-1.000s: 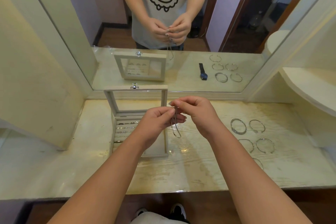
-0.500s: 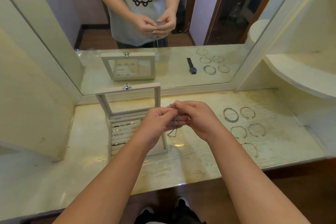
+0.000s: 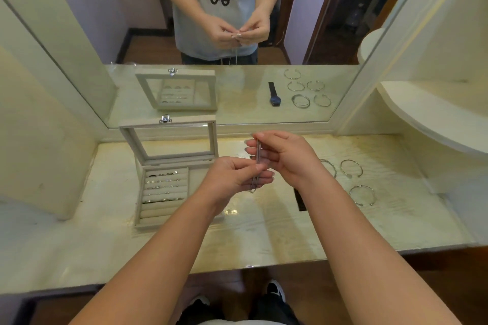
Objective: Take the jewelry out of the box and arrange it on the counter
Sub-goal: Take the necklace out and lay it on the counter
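We held the necklace (image 3: 257, 152) above the desk (image 3: 264, 232), just right of the open box (image 3: 163, 212). Left hand (image 3: 235, 178) and right hand (image 3: 286, 158) fingers were curled, pinching it.

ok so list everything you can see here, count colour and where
jewelry box: one, beige, lid up, counter's left
rings: several, silver, in the box's rows
bangles: three showing, silver, counter's right
watch: one, dark, partly under the right forearm
chain: one, silver, between both hands
counter: one, pale cream
mirror: one, behind the counter
shoes: two, black and white, floor below
left hand: one, pinches the chain's lower part
right hand: one, holds its upper end
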`<state>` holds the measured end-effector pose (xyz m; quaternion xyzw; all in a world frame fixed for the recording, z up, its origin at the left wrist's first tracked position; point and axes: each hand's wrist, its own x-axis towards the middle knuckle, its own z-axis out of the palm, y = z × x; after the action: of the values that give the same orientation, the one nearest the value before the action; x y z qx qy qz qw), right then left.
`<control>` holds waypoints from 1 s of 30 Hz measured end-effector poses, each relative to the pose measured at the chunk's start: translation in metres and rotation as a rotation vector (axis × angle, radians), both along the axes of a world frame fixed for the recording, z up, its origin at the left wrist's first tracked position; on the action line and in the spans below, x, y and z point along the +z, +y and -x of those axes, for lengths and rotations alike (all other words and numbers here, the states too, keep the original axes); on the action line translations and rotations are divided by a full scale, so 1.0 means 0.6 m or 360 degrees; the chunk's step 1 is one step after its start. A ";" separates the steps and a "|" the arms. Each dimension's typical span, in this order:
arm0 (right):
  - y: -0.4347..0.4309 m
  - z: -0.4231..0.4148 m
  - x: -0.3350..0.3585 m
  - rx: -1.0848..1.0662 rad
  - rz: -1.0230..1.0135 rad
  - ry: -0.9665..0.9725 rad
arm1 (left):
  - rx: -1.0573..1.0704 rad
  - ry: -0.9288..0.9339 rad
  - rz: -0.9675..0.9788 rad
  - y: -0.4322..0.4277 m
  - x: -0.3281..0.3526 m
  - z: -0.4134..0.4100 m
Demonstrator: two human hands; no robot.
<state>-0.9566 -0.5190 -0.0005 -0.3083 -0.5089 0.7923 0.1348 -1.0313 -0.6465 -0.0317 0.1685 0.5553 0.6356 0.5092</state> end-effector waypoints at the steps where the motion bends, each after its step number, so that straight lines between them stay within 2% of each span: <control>1: 0.013 -0.002 -0.001 0.0020 0.0018 -0.0002 | 0.0030 -0.0005 0.0007 0.007 -0.003 -0.008; 9: 0.114 -0.011 -0.039 0.0264 0.0181 -0.0107 | 0.0251 -0.0183 0.0126 0.068 -0.045 -0.075; 16: 0.161 0.007 -0.096 0.0354 0.0260 -0.0241 | 0.0304 -0.0346 0.0334 0.077 -0.103 -0.114; 30: 0.199 0.035 -0.210 0.0506 0.0192 -0.0636 | 0.0359 -0.0556 0.0676 0.073 -0.194 -0.140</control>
<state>-0.9778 -0.3998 -0.1268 -0.3822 -0.5193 0.7559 -0.1133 -0.9473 -0.6028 -0.1481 -0.1165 0.5950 0.5773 0.5469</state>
